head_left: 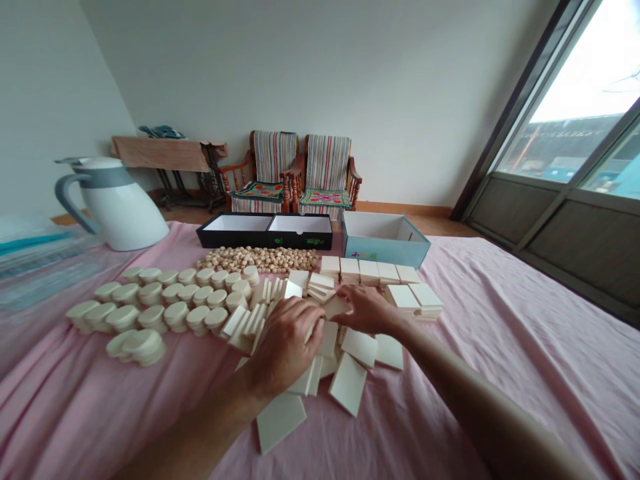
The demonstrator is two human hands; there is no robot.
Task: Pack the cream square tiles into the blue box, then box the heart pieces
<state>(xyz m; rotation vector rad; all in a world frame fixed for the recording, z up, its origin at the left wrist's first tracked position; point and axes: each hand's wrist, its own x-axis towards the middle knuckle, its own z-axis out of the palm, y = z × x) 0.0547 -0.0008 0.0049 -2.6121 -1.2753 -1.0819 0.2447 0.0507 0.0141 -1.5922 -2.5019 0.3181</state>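
Observation:
Off-white square tiles lie in a loose heap [350,383] on the pink cloth in front of me. My right hand [367,310] pinches a square tile [336,307] at the heap's far side. Close to its left, my left hand [287,340] is curled over the heap, its fingers bent and mostly hiding what they grip. Left of that hand, several tiles lean in a slanted row [245,323]. Neat stacks of square tiles [369,270] stand behind my right hand, with more stacks [403,297] on its right.
Stacks of rounded pieces [150,317] fill the left, below a pile of small round beads [257,259]. Behind are a black divided box [265,233] and a light blue box [385,243]. A white jug [125,207] stands at left near clear plastic packaging [40,257].

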